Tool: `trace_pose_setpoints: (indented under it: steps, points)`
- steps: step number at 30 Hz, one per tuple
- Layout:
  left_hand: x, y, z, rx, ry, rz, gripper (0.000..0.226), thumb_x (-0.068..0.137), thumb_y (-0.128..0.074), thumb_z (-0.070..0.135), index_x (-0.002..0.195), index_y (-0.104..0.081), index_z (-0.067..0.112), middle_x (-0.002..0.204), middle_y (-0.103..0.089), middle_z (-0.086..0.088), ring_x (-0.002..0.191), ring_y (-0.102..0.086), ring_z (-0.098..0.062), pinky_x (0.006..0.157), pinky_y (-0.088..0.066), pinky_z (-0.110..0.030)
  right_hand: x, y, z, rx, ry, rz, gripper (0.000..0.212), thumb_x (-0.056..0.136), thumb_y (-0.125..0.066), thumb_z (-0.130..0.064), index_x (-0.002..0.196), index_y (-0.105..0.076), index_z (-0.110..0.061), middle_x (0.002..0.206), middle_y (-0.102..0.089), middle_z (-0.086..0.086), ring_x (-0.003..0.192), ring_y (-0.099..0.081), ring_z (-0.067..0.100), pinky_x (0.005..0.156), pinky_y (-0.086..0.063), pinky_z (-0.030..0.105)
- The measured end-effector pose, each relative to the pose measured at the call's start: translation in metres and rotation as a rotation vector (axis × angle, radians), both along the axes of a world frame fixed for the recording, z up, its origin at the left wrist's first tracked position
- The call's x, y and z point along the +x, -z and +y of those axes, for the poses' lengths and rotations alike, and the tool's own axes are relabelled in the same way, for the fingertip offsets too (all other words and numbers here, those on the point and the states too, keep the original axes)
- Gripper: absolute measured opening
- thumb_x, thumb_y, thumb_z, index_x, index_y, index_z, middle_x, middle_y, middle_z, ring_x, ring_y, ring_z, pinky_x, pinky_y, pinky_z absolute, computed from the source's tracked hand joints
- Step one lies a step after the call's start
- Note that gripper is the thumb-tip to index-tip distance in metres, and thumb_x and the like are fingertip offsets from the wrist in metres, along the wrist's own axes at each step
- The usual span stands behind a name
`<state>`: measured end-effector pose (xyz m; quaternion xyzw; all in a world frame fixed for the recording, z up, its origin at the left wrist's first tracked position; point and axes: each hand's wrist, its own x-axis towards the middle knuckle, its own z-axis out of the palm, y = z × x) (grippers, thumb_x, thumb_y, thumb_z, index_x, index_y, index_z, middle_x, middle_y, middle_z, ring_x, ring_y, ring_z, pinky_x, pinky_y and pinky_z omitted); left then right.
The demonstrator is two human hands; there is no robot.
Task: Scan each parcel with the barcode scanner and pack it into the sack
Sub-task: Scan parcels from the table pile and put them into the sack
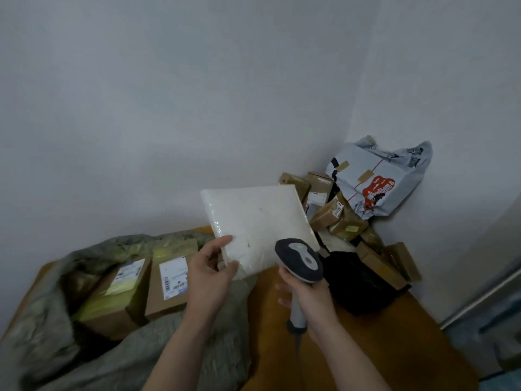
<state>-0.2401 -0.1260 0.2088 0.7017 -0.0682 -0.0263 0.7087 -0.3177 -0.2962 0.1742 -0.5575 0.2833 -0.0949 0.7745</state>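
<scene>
The left hand (210,273) pinches the near left corner of a flat white parcel (260,228) and holds it tilted above the orange table (394,334). The right hand (307,299) grips the handle of a grey barcode scanner (300,259), its head just in front of the parcel's near right edge. On the left lies an open grey-green sack (84,348) with two labelled cardboard boxes (166,280) inside. In the far right corner, small brown parcels (335,213) are heaped under a grey printed mailer bag (377,179), with a black bag (358,280) in front of them.
</scene>
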Motion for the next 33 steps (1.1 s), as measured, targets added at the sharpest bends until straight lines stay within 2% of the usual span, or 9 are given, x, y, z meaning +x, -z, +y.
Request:
trace_pose_setpoints:
  steps: [8, 12, 14, 17, 21, 25, 28, 30, 33]
  points:
    - [-0.011, 0.004, 0.041, 0.074, 0.111, 0.042, 0.059, 0.068, -0.094, 0.017, 0.121, -0.072, 0.03, 0.115, -0.071, 0.007, 0.102, -0.071, -0.008, 0.081, -0.064, -0.039, 0.004, -0.005, 0.034, 0.177, -0.072, -0.057, 0.052, 0.077, -0.083, -0.028, 0.124, -0.063, -0.024, 0.106, -0.078, 0.003, 0.096, -0.077, 0.024, 0.082, -0.062, 0.043]
    - [-0.005, 0.017, 0.053, 0.405, 0.181, -0.143, 0.079, 0.055, -0.099, 0.041, 0.123, -0.061, 0.044, 0.122, -0.057, 0.017, 0.105, -0.057, 0.004, 0.082, -0.055, -0.019, 0.007, -0.009, 0.036, 0.143, -0.043, -0.081, 0.042, 0.083, -0.082, -0.027, 0.117, -0.059, -0.032, 0.113, -0.069, 0.0, 0.099, -0.068, 0.02, 0.074, -0.059, 0.034]
    - [0.004, 0.025, 0.055, 0.674, 0.153, -0.312, 0.081, 0.053, -0.097, 0.056, 0.123, -0.056, 0.051, 0.123, -0.047, 0.018, 0.11, -0.048, -0.001, 0.088, -0.049, -0.02, 0.01, -0.006, 0.034, 0.091, -0.028, -0.072, 0.046, 0.079, -0.084, -0.033, 0.12, -0.062, -0.029, 0.115, -0.071, 0.001, 0.102, -0.07, 0.023, 0.069, -0.058, 0.031]
    - [0.016, 0.028, 0.048, 0.82, 0.105, -0.468, 0.066, 0.065, -0.088, 0.061, 0.124, -0.061, 0.048, 0.126, -0.044, 0.011, 0.114, -0.044, -0.013, 0.089, -0.048, -0.03, 0.014, -0.006, 0.033, -0.003, -0.039, -0.069, 0.064, 0.069, -0.087, -0.044, 0.126, -0.066, -0.025, 0.116, -0.074, 0.003, 0.102, -0.072, 0.028, 0.065, -0.056, 0.028]
    - [0.024, 0.014, 0.039, 0.876, 0.157, -0.586, 0.032, 0.093, -0.07, 0.046, 0.123, -0.072, 0.035, 0.113, -0.066, 0.009, 0.099, -0.057, -0.014, 0.078, -0.051, -0.034, 0.015, -0.009, 0.029, -0.026, -0.107, -0.099, 0.049, 0.079, -0.084, -0.03, 0.125, -0.067, -0.022, 0.112, -0.077, 0.002, 0.098, -0.076, 0.023, 0.07, -0.06, 0.033]
    - [0.024, -0.002, 0.034, 0.722, -0.025, -0.321, 0.027, 0.097, -0.065, 0.047, 0.089, -0.069, 0.021, 0.08, -0.066, 0.01, 0.072, -0.06, -0.009, 0.058, -0.045, -0.024, 0.014, -0.009, 0.028, -0.024, -0.116, -0.106, 0.081, 0.062, -0.087, -0.046, 0.132, -0.063, -0.013, 0.115, -0.077, 0.006, 0.102, -0.075, 0.018, 0.075, -0.062, 0.03]
    - [0.024, -0.011, 0.032, 0.355, -0.103, -0.092, 0.021, 0.099, -0.066, 0.041, 0.1, -0.074, 0.021, 0.085, -0.076, 0.001, 0.073, -0.071, -0.015, 0.056, -0.052, -0.021, 0.012, -0.007, 0.024, 0.002, -0.137, -0.14, 0.079, 0.062, -0.086, -0.045, 0.133, -0.065, -0.015, 0.118, -0.076, 0.007, 0.104, -0.074, 0.017, 0.077, -0.062, 0.029]
    - [0.027, -0.017, 0.031, 0.079, -0.141, 0.057, 0.022, 0.1, -0.066, 0.035, 0.101, -0.075, 0.014, 0.086, -0.078, -0.007, 0.074, -0.075, -0.024, 0.057, -0.056, -0.033, 0.011, -0.006, 0.022, 0.017, -0.138, -0.15, 0.077, 0.064, -0.085, -0.043, 0.133, -0.064, -0.016, 0.12, -0.075, 0.007, 0.105, -0.074, 0.019, 0.078, -0.062, 0.029]
    - [0.027, -0.021, 0.031, -0.136, -0.191, 0.188, 0.02, 0.101, -0.067, 0.03, 0.11, -0.072, 0.013, 0.096, -0.08, -0.004, 0.084, -0.078, -0.02, 0.062, -0.061, -0.034, 0.01, -0.006, 0.023, 0.03, -0.118, -0.162, 0.074, 0.065, -0.085, -0.04, 0.133, -0.062, -0.023, 0.124, -0.071, 0.002, 0.109, -0.072, 0.024, 0.071, -0.06, 0.023]
